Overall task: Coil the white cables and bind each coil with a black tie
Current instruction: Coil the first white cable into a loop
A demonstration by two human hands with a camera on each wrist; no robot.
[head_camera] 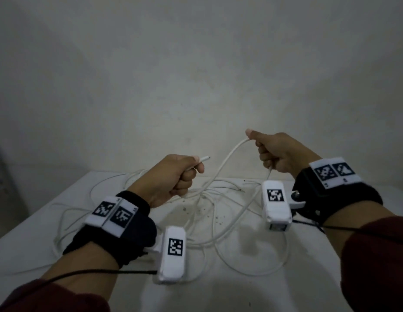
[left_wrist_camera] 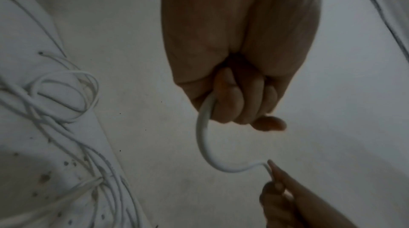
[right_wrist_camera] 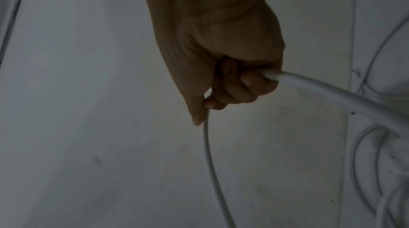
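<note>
White bench (head_camera: 252,296) is covered with a loose tangle of cables (head_camera: 202,212), none coiled. Both fists are up above it on one cable (head_camera: 227,163). Left hand (head_camera: 173,179) has its grip wrapped tight near the cable's cut end, tip poking out past the thumb. Right hand (head_camera: 279,154) is curled around the same cable further along, the slack sagging between the two, rest trailing down to the pile
</note>
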